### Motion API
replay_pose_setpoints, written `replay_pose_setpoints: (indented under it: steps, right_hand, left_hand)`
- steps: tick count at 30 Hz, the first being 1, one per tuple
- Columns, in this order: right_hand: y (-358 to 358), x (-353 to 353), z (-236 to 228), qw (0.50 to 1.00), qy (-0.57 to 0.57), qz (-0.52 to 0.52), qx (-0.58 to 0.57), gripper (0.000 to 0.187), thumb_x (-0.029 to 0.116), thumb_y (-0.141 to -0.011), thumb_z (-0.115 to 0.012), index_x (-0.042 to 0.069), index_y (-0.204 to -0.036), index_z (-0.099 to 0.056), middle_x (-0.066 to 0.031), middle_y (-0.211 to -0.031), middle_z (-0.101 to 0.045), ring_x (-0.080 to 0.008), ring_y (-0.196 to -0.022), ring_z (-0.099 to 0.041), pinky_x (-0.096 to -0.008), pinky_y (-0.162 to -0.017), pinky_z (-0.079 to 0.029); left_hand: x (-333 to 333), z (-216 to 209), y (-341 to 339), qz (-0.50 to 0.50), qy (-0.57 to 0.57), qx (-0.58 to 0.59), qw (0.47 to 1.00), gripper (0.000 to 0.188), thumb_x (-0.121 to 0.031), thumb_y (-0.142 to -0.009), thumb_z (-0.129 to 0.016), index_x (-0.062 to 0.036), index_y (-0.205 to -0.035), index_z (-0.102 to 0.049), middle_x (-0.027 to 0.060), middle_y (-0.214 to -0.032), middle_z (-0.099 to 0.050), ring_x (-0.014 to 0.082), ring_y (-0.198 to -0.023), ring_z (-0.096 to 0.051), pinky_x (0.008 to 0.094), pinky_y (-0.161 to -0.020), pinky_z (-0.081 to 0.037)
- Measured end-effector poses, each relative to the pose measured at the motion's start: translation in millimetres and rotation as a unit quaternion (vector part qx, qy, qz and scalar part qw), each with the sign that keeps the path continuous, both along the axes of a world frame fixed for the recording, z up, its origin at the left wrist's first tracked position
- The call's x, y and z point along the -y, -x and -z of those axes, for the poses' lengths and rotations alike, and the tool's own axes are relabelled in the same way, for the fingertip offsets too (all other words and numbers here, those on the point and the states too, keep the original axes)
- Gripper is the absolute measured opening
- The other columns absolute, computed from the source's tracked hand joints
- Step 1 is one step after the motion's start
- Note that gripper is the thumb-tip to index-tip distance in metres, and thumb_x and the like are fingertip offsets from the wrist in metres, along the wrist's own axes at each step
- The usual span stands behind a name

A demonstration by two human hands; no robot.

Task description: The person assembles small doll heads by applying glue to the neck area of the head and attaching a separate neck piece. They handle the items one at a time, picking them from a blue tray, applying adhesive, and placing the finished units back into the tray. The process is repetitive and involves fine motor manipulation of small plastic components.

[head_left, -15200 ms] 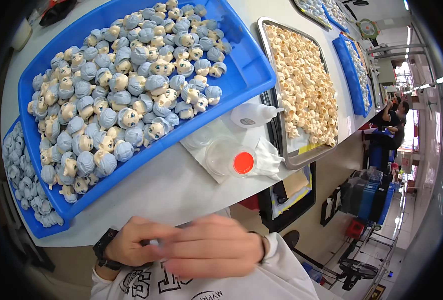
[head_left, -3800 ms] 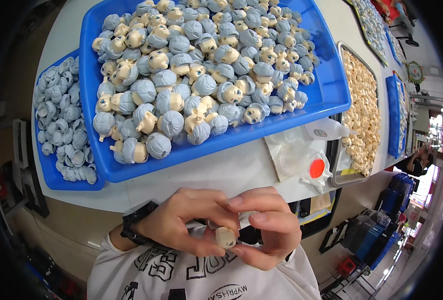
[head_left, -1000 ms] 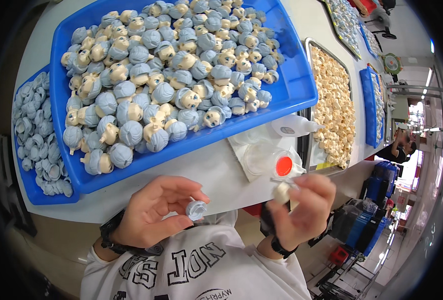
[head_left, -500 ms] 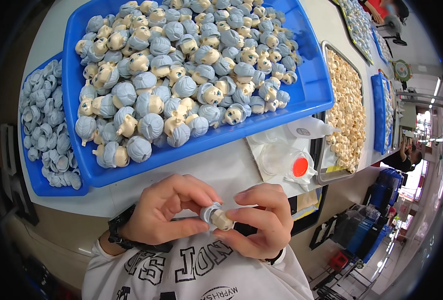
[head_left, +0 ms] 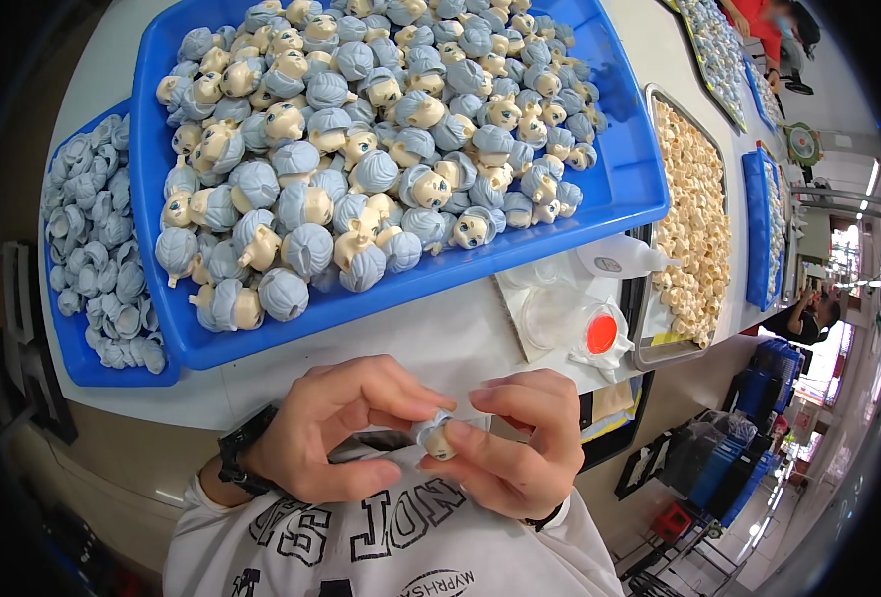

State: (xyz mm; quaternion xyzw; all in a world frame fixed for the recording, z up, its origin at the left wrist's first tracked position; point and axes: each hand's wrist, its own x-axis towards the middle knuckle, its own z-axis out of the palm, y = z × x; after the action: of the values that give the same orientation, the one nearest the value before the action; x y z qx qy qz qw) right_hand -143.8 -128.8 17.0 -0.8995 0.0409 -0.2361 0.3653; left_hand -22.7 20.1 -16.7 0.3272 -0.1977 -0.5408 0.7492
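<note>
A small doll head (head_left: pixel 442 444) with a cream face and a grey-blue hair piece is between my hands, in front of my chest. My right hand (head_left: pixel 522 438) is closed on it, thumb and index finger pinching its side. My left hand (head_left: pixel 346 423) is curled over it from the other side, with its fingertips against the hair piece. The left thumb stands a little away from the head. The face points partly toward me, and fingers cover part of the hair.
A large blue tray (head_left: pixel 440 274) of haired doll heads lies ahead. At left, a smaller blue tray (head_left: pixel 112 374) holds loose hair pieces. To the right are a white squeeze bottle (head_left: pixel 614 257), a container with a red disc (head_left: pixel 600 334) and a metal tray (head_left: pixel 671 352) of cream parts.
The doll head has turned, so its face shows more toward me, and the hair sits closer over it. My left thumb has moved away from it.
</note>
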Motion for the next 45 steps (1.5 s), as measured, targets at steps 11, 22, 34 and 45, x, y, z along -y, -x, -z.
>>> replay_pose_setpoints:
  steps: [11,22,34,45]
  right_hand:
    - [-2.1,-6.7,14.7,1.0,0.0,-0.004,-0.018,0.042,0.013,-0.055,-0.079,0.009,-0.095,-0.065,-0.0111,-0.106,-0.057,-0.0236,-0.086,-0.055,-0.0327,-0.071,-0.042]
    - [11.0,5.8,5.1,0.98,-0.16,-0.02,0.12,0.039,-0.013,-0.06,-0.067,-0.002,-0.097,-0.062,-0.0108,-0.077,-0.061,-0.0216,-0.062,-0.058,-0.0291,-0.055,-0.046]
    - [36.2,4.1,19.9,0.961,-0.239,-0.026,0.137,0.01,-0.001,-0.077,-0.064,-0.001,-0.085,-0.058,-0.0059,-0.061,-0.055,-0.0138,-0.05,-0.049,-0.0243,-0.049,-0.037]
    - [58.5,1.7,26.3,0.95,-0.302,0.037,0.067,0.008,0.001,-0.081,-0.061,-0.005,-0.083,-0.058,-0.0052,-0.05,-0.052,-0.011,-0.043,-0.05,-0.0217,-0.047,-0.038]
  left_hand:
    - [1.2,3.4,7.0,-0.029,-0.098,-0.003,0.995,0.04,0.009,-0.074,-0.066,-0.0044,-0.099,-0.038,0.0178,-0.106,-0.054,0.0229,-0.104,-0.056,0.0331,-0.086,-0.049]
    - [0.6,5.8,11.6,-0.022,0.013,0.027,0.999,0.044,0.01,-0.077,-0.063,-0.0055,-0.104,-0.032,0.0268,-0.109,-0.055,0.0312,-0.101,-0.06,0.0396,-0.085,-0.05]
    - [-39.4,-74.4,-35.9,-0.178,-0.131,0.434,0.873,0.031,0.0,-0.08,-0.062,0.0006,-0.109,-0.051,0.0171,-0.11,-0.058,0.0201,-0.094,-0.057,0.0293,-0.081,-0.044]
    - [-95.3,-66.7,-33.2,-0.415,-0.347,0.587,0.603,0.057,-0.01,-0.074,-0.068,-0.0016,-0.126,-0.045,0.0147,-0.135,-0.04,0.0251,-0.118,-0.044,0.0358,-0.098,-0.035]
